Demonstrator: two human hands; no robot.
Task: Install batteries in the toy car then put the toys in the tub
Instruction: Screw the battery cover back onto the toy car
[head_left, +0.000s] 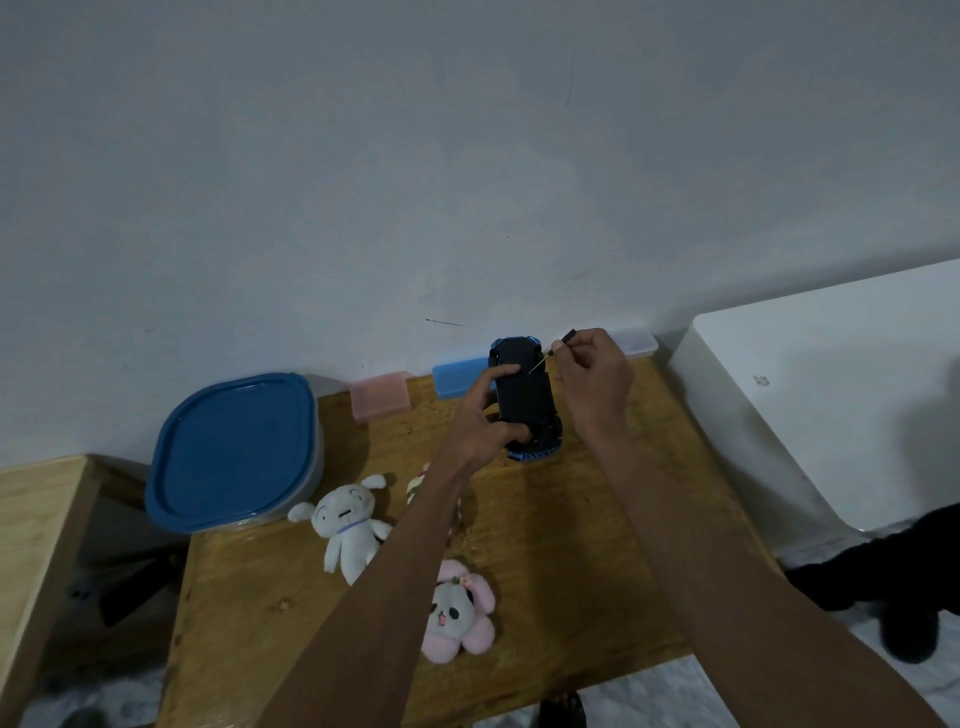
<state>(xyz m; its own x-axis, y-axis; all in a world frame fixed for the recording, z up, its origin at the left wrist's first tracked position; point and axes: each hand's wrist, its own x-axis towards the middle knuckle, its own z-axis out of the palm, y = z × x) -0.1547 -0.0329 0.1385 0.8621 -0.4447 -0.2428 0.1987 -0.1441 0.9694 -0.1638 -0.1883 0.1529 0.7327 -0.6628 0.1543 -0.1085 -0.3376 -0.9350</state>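
The blue toy car (525, 395) is turned upside down, its black underside facing me, above the far part of the wooden table (571, 561). My left hand (483, 415) grips the car from the left, with one finger across the underside. My right hand (592, 379) pinches a small screwdriver (553, 352) whose thin tip touches the car's underside. The tub (234, 452), with its blue lid on, stands at the table's far left. On the table lie a white plush dog (348, 525), a pink panda plush (460, 613), and a third plush (418, 486) mostly hidden by my left arm.
A pink box (379, 395) and a blue box (457, 376) stand against the wall at the table's back edge, with a clear box (636, 343) further right. A white unit (831, 405) flanks the table's right. Another wooden surface (36, 545) lies left.
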